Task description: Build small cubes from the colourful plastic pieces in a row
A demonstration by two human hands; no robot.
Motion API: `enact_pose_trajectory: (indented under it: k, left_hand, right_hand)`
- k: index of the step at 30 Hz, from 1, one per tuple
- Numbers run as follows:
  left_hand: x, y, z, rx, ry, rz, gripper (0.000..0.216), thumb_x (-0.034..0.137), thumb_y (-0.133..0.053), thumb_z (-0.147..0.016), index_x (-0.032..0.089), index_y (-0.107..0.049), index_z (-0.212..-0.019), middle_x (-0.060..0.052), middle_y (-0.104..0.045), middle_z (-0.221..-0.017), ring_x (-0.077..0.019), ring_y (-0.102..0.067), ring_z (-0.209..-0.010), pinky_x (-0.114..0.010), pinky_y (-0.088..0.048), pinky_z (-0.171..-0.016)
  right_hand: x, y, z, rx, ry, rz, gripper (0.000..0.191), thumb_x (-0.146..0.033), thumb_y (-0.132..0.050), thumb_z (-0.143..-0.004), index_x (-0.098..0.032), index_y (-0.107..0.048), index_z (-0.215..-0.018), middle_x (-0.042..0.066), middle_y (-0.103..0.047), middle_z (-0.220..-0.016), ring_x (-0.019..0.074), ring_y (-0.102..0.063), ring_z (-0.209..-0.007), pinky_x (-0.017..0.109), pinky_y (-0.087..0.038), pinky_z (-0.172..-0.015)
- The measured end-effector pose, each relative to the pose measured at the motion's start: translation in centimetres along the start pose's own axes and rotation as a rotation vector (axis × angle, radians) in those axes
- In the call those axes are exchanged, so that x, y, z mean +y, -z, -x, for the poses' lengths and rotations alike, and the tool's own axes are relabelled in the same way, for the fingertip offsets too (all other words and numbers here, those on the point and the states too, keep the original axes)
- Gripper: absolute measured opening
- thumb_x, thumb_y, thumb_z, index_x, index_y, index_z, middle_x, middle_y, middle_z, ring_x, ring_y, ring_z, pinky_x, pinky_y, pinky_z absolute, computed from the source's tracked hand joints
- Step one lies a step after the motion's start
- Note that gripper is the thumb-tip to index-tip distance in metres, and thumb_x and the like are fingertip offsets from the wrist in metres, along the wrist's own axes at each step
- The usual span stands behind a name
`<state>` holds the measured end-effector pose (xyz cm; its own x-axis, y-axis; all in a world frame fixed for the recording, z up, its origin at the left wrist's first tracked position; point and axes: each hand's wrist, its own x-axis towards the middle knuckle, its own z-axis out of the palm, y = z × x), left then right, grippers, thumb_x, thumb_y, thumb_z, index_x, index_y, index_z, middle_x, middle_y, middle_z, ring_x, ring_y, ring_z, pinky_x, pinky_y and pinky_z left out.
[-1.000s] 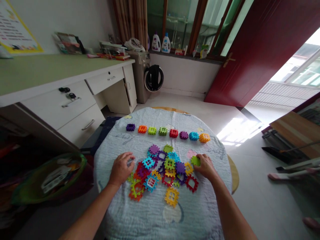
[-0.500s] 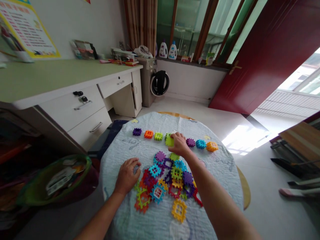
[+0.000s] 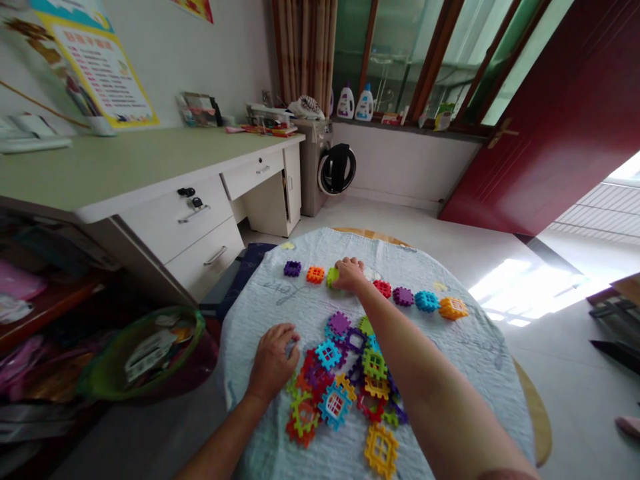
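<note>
My right hand [image 3: 351,275] reaches to the far side of the round table, its fingers closed around a lime-green interlocking block [image 3: 331,277]. That block's right side is hidden by the hand. It stands in a row with a dark purple block [image 3: 293,268], an orange block [image 3: 315,275], a red block [image 3: 383,288], a purple block [image 3: 403,297], a blue block [image 3: 427,301] and a yellow-orange block [image 3: 453,308]. My left hand [image 3: 274,359] rests on the cloth, loosely curled, thumb apart and nothing held. Right of it lies a pile of flat notched pieces [image 3: 336,403], partly behind my right forearm.
A pale blue cloth [image 3: 260,303] covers the table. One yellow window piece [image 3: 381,451] lies near the front. A green desk [image 3: 165,157] and a basket [image 3: 197,330] with things in it stand left. A washing machine [image 3: 315,167] and a red door [image 3: 505,120] are beyond.
My right hand has moved left along the row, from the green blocks to the lime-green one. The red block has come into sight. The view has shifted left; my left hand stays beside the pile.
</note>
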<state>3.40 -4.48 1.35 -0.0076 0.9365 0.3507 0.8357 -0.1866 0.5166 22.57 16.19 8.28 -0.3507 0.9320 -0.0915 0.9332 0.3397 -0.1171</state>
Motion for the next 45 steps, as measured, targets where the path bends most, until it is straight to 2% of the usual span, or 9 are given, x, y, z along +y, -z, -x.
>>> enact_pose_trajectory:
  k: [4,7,12,17,22,26,31,39,45]
  left_hand:
    - [0.0,0.1,0.0,-0.008,0.012,0.003,0.015,0.016,-0.056,-0.075,0.023,-0.065,-0.085,-0.007,-0.067,-0.109,-0.0262,-0.059,-0.108,-0.044,-0.047,-0.096]
    - [0.0,0.1,0.0,-0.014,0.016,0.005,0.015,0.017,-0.056,-0.075,0.023,-0.065,-0.085,-0.007,-0.067,-0.110,-0.0262,-0.059,-0.109,-0.043,-0.046,-0.097]
    - [0.0,0.1,0.0,-0.030,0.016,-0.005,0.015,0.016,-0.055,-0.076,0.022,-0.065,-0.085,-0.007,-0.066,-0.109,-0.0251,-0.058,-0.109,-0.043,-0.045,-0.098]
    - [0.3,0.2,-0.2,-0.051,0.012,-0.034,0.015,0.016,-0.054,-0.076,0.021,-0.064,-0.086,-0.007,-0.065,-0.109,-0.0243,-0.057,-0.109,-0.042,-0.043,-0.100]
    - [0.6,0.3,-0.1,-0.079,-0.010,-0.076,0.014,0.018,-0.055,-0.075,0.022,-0.063,-0.087,-0.007,-0.064,-0.109,-0.0244,-0.056,-0.110,-0.040,-0.042,-0.099]
    - [0.4,0.6,-0.9,-0.137,-0.039,-0.098,0.014,0.018,-0.056,-0.075,0.022,-0.064,-0.086,-0.006,-0.063,-0.102,-0.0230,-0.057,-0.102,-0.036,-0.044,-0.094]
    - [-0.4,0.9,-3.5,-0.252,-0.026,-0.080,0.013,0.021,-0.053,-0.081,0.020,-0.066,-0.080,-0.005,-0.065,-0.090,-0.0207,-0.058,-0.091,-0.033,-0.045,-0.087]
    - [-0.2,-0.4,-3.2,-0.087,0.016,-0.154,0.019,0.018,-0.047,-0.085,0.021,-0.066,-0.089,-0.008,-0.063,-0.094,-0.0241,-0.054,-0.094,-0.035,-0.045,-0.084]
    - [-0.8,-0.7,-3.0,-0.009,0.031,-0.081,0.017,0.015,-0.049,-0.081,0.021,-0.064,-0.085,-0.006,-0.063,-0.090,-0.0220,-0.056,-0.091,-0.033,-0.046,-0.085]
  right_hand:
    - [-0.1,-0.6,0.0,-0.012,0.001,-0.010,0.048,-0.035,-0.069,-0.069,-0.018,-0.063,-0.113,0.015,-0.057,-0.118,0.0326,-0.045,-0.113,0.048,-0.031,-0.096]
    - [0.1,-0.4,0.5,0.014,-0.007,-0.024,0.060,-0.039,-0.069,-0.070,-0.020,-0.056,-0.125,0.014,-0.054,-0.126,0.0321,-0.043,-0.116,0.047,-0.030,-0.097]
    - [1.0,0.7,3.1,0.172,-0.051,-0.159,0.064,-0.039,-0.067,-0.075,-0.023,-0.050,-0.134,0.011,-0.051,-0.132,0.0306,-0.042,-0.119,0.044,-0.032,-0.098]
    - [0.8,0.1,9.7,0.245,0.058,-0.323,0.042,-0.028,-0.061,-0.080,-0.019,-0.059,-0.121,0.010,-0.058,-0.119,0.0249,-0.050,-0.110,0.038,-0.037,-0.096]
    - [-2.1,-2.6,17.6,0.112,0.251,-0.392,0.034,-0.024,-0.065,-0.079,-0.021,-0.063,-0.113,0.006,-0.063,-0.110,0.0215,-0.052,-0.103,0.035,-0.039,-0.093]
    - [-4.4,-3.7,21.0,0.072,0.277,-0.359,0.033,-0.029,-0.068,-0.080,-0.022,-0.063,-0.112,0.005,-0.062,-0.116,0.0216,-0.049,-0.106,0.035,-0.038,-0.095]
    - [-5.1,-4.0,20.8,0.103,0.191,-0.318,0.027,-0.031,-0.061,-0.087,-0.021,-0.063,-0.112,0.006,-0.061,-0.120,0.0219,-0.049,-0.109,0.034,-0.036,-0.097]
    - [-3.7,-4.3,16.8,0.170,-0.088,-0.260,0.038,-0.030,-0.059,-0.085,-0.021,-0.056,-0.122,0.009,-0.061,-0.124,0.0264,-0.048,-0.115,0.036,-0.036,-0.094]
    - [-3.5,-5.1,15.3,0.174,-0.129,-0.222,0.039,-0.028,-0.059,-0.082,-0.021,-0.055,-0.120,0.010,-0.062,-0.115,0.0263,-0.049,-0.109,0.035,-0.035,-0.090]
